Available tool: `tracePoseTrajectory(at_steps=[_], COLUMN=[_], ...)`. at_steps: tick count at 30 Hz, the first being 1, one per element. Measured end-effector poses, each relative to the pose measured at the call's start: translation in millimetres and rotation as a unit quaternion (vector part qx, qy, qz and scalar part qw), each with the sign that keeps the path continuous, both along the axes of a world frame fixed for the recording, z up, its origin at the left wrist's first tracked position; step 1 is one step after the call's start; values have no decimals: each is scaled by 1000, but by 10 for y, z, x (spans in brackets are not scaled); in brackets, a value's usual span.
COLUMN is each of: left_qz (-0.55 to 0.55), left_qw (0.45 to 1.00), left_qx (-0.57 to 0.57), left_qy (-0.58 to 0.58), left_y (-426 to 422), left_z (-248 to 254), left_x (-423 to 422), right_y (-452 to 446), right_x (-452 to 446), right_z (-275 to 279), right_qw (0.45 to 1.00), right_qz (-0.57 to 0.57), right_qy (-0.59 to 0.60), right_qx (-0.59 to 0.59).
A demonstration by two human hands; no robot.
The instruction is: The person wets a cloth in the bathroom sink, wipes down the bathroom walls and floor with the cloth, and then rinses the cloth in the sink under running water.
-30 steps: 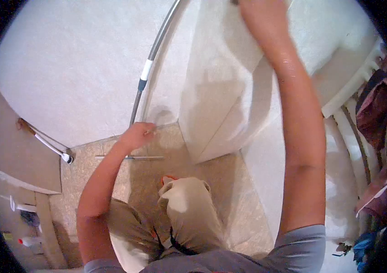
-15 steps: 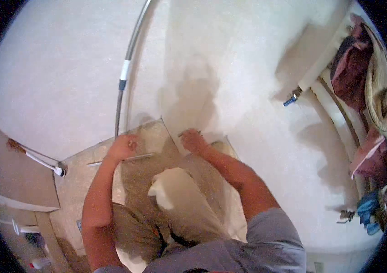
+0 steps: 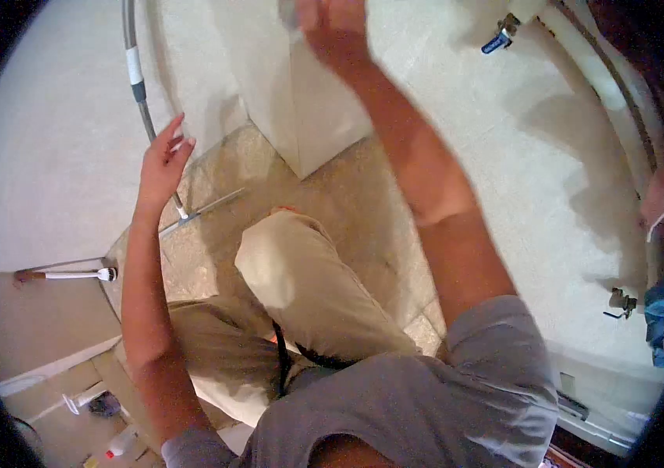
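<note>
My left hand (image 3: 166, 160) is raised beside the grey pole (image 3: 145, 117), fingers apart, with nothing visible between them. The pole leans on the pale wall and ends in a thin flat bar (image 3: 219, 200) on the tan floor. At the top edge, my right hand (image 3: 332, 27) is blurred and partly cut off. Its fingers are closed around a small greyish thing (image 3: 289, 12) too unclear to name. The hand is in front of a jutting pale wall corner (image 3: 298, 117).
A white-handled brush (image 3: 78, 274) is at the left. A blue-handled valve (image 3: 497, 39) is at upper right, another valve (image 3: 621, 301) lower down. Blue cloth (image 3: 663, 320) hangs at the right edge. A red-capped bottle (image 3: 121, 442) lies at lower left.
My right hand has risen from near the floor to the top of the view. My left hand has gone up and left, its fingers spreading. The view has shifted.
</note>
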State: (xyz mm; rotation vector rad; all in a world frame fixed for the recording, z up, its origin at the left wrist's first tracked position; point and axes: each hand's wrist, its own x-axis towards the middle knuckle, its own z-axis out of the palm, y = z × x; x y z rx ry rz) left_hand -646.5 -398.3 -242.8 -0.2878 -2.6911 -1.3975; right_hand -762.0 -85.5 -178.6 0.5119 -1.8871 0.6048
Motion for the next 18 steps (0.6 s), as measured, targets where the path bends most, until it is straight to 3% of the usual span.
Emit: tracePoseTrajectory(at_steps=[1, 2, 3, 5, 7, 8, 10, 12, 14, 15, 18], left_qz=[-6, -14, -19, -37, -50, -55, -66, -58, -38, -30, -16], left_qw=[999, 998, 997, 993, 990, 987, 984, 985, 973, 962, 983], left_qx=[2, 3, -19, -55, -45, -40, -58, -33, -133, -182, -145], left_qy=[35, 67, 73, 93, 128, 147, 158, 161, 187, 203, 110], left_y=[73, 142, 268, 618, 1014, 1240, 1525, 1727, 1669, 1627, 1615], left_z=[46, 104, 219, 494, 580, 561, 415, 181, -85, -191, -253], left_x=[-55, -89, -90, -113, -197, -220, -370, -486, -689, -794, -805], right_y=[-232, -250, -301, -398, -534, -541, -502, -380, -67, 161, 1210], right_x=[291, 309, 421, 639, 515, 701, 880, 935, 1068, 1158, 1758], right_z=[-180, -748, -1272, -2314, -3612, -3757, -3697, -3574, -3690, -3793, -4355], right_qw=[994, 999, 991, 920, 847, 738, 660, 610, 600, 621, 756], right_qz=[1, -17, 7, 20, 35, 131, 93, 90, 81, 56, -151], right_qy=[101, 26, -83, -284, -343, -363, -484, -518, -536, -533, -515], right_qx=[-47, -33, -107, -268, -404, -554, -567, -592, -589, -572, -375])
